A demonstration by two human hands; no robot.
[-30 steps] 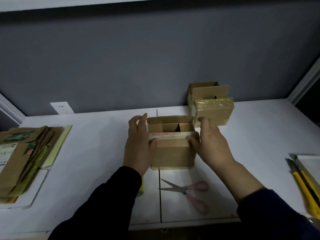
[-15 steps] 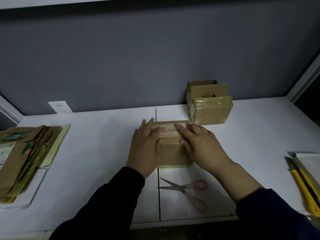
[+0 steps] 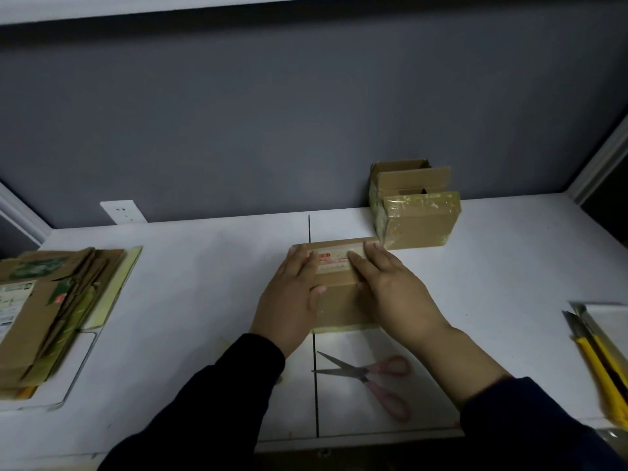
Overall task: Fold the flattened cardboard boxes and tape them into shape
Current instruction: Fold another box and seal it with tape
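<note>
A small brown cardboard box [image 3: 339, 300] stands in the middle of the white table [image 3: 204, 266], its top flaps folded down. A strip with red print runs across the top flap. My left hand [image 3: 292, 300] lies flat on the box's left side with straight fingers pressing the flap. Flat on the right side, my right hand [image 3: 390, 287] presses down too, fingertips on the printed strip. Behind them at the back right stands a taped box [image 3: 421, 222] with an open-topped box [image 3: 407, 176] behind it. A stack of flattened cardboard boxes [image 3: 44, 307] lies at the left.
Pink-handled scissors [image 3: 370, 379] lie open on the table just in front of the box. Yellow utility knives [image 3: 601, 362] and a white tray [image 3: 608, 314] sit at the right edge. A wall socket [image 3: 124, 210] is on the grey back wall.
The box's top was open a second ago with my hands at its sides. The flaps have since been folded shut, and both hands now press flat on top.
</note>
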